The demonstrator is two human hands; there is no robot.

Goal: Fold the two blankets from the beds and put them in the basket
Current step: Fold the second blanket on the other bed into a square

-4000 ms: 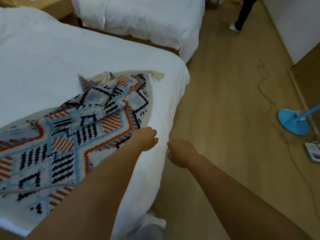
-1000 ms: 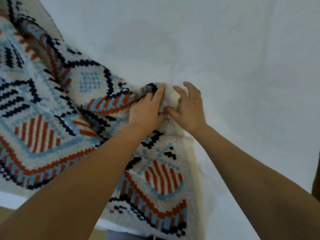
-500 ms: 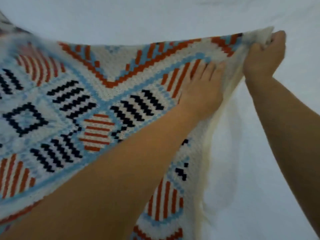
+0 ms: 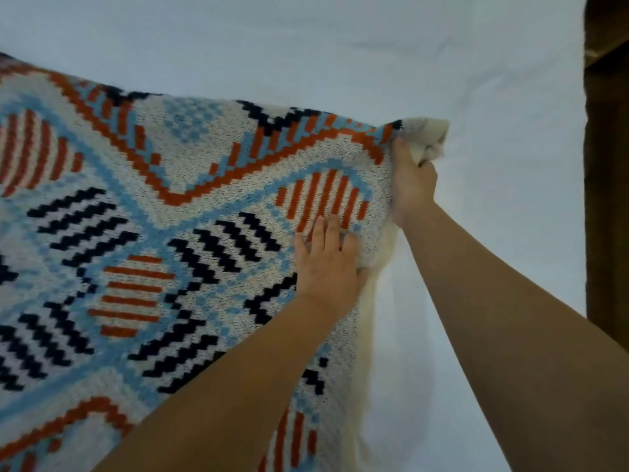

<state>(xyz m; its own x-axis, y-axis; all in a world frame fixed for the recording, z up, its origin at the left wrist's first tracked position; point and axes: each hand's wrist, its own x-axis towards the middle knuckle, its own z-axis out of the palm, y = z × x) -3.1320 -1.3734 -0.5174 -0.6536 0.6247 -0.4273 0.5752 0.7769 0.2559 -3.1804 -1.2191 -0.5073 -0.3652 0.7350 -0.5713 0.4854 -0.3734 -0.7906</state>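
Head view: right hand (image 4: 413, 185) grips blanket (image 4: 163, 233) corner, left hand (image 4: 328, 264) flat beside.

Blanket (image 4: 163, 253) spread on the bed (image 4: 340, 56), occupying its left part. Left hand (image 4: 328, 267) rests on the blanket; right hand (image 4: 413, 185) at its far right corner.

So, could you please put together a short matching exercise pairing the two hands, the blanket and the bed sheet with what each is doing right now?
Things:
1. left hand
2. right hand
3. blanket
4. bed sheet

States:
A. plain white, lying under everything
B. closed around the blanket's cream corner
C. patterned in orange, blue and black, partly lifted
D. fingers laid flat on the knit near its edge

Pairs: 1-D, 2-B, 3-C, 4-A
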